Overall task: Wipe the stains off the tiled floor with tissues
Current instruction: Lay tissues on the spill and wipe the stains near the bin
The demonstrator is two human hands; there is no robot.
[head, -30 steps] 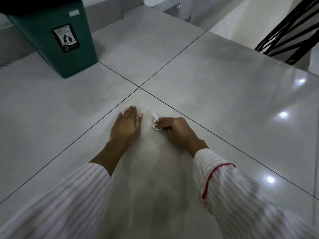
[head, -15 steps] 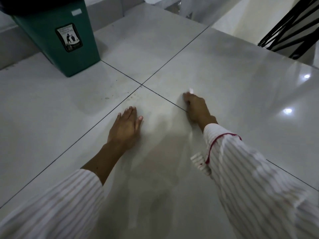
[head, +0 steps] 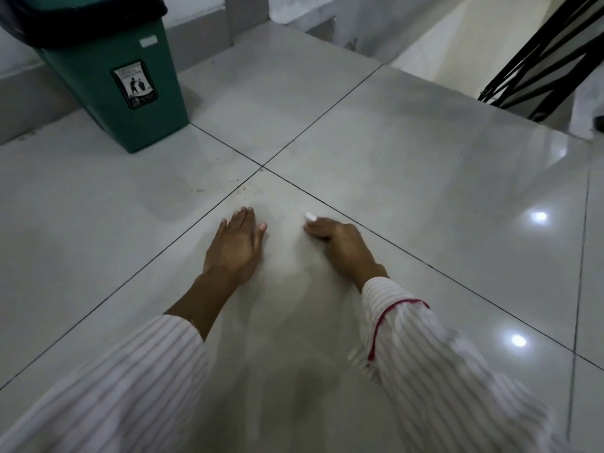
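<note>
The curled fingers [head: 315, 229] of the right hand [head: 340, 245] pinch a small wad of white tissue [head: 310, 217], of which only a crumpled tip shows beyond the fingertips. The wad is pressed onto the glossy pale grey tiled floor [head: 425, 178], on the near tile, just on the person's side of a dark grout line and not far from the point where four tiles meet. The knuckles face up, and the wrist emerges from a white sleeve with fine stripes and a red-stitched cuff [head: 397, 317].

The left hand [head: 237, 245] lies flat just beside the right, palm down on the same tile, with its fingers straight and close together and its thumb set slightly apart; it holds nothing. Its forearm is bare as far as a matching striped sleeve [head: 130, 380].

Small dark specks [head: 243, 189] lie scattered on the tiles beyond the hands, along the grout lines near the junction. The tile surface between the two hands looks dull and smeared. A green plastic waste bin with a black liner and a printed label [head: 111, 76] stands on the floor at the far left, well apart from the hands. Black metal railings [head: 539, 57] cross the far right corner. Bright round light reflections [head: 539, 216] show on the right-hand tiles.
</note>
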